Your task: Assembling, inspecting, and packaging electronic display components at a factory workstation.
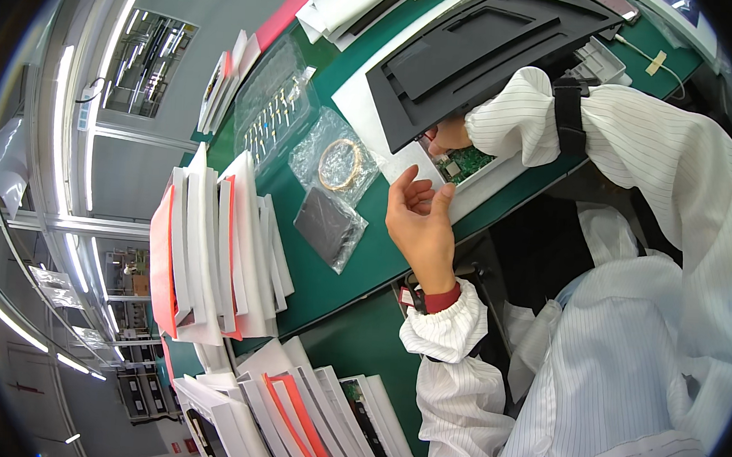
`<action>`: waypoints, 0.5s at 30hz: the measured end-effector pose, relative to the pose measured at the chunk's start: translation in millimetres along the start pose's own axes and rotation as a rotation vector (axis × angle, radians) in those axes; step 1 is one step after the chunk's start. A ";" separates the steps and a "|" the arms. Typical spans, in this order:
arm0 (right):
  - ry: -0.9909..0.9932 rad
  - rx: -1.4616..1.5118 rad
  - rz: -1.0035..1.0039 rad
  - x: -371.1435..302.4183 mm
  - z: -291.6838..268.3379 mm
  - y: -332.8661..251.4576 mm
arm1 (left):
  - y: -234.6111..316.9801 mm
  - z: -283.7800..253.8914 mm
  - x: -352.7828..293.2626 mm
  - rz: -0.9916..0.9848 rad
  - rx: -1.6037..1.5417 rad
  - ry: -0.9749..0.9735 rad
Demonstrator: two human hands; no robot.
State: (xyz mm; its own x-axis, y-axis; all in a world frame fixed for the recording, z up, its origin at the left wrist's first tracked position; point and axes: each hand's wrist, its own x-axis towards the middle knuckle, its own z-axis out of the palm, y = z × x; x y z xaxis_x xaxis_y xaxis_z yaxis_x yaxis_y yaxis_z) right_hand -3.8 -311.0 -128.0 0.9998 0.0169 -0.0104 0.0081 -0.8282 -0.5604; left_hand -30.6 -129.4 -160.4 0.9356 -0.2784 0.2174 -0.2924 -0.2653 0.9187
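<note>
A large black panel (pixel 488 59) with a raised ridge stands tilted over a green circuit board (pixel 466 162), which lies in a white housing (pixel 492 180). My right hand (pixel 450 137) reaches under the panel's near edge, above the board; its fingers are mostly hidden. To the left of the board's near corner, my left hand (pixel 422 224) is raised with its fingers loosely bent and the thumb apart. Nothing shows in it. Left of my hands lie a clear bag with a coiled yellowish cable (pixel 340 165) and a bagged dark flat piece (pixel 327 226).
On the green table (pixel 363 271), a clear plastic tray (pixel 277 108) holds several small parts. Stacks of white foam sheets with red sheets (pixel 220 248) stand at the left, with more board stacks (pixel 311 411) nearer. A white cable (pixel 649 57) lies at the far right.
</note>
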 end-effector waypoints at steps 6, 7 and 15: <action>0.102 -0.206 -0.107 11.5 4.0 4.5 | 0.4 5.7 -0.5 0.002 0.013 -0.004; 0.120 -0.203 -0.064 16.5 11.6 11.7 | 2.3 8.0 -1.2 -0.002 0.015 -0.013; 0.036 -0.242 -0.043 32.1 50.5 37.2 | 1.0 5.1 -0.6 0.025 0.058 0.000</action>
State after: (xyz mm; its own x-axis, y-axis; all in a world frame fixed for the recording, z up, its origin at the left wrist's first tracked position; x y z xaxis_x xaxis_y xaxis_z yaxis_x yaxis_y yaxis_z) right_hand 27.6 -313.0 -191.0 0.9984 0.0393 0.0408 0.0509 -0.9374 -0.3446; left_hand -32.4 -134.2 -161.2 0.9278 -0.2854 0.2402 -0.3267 -0.3111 0.8925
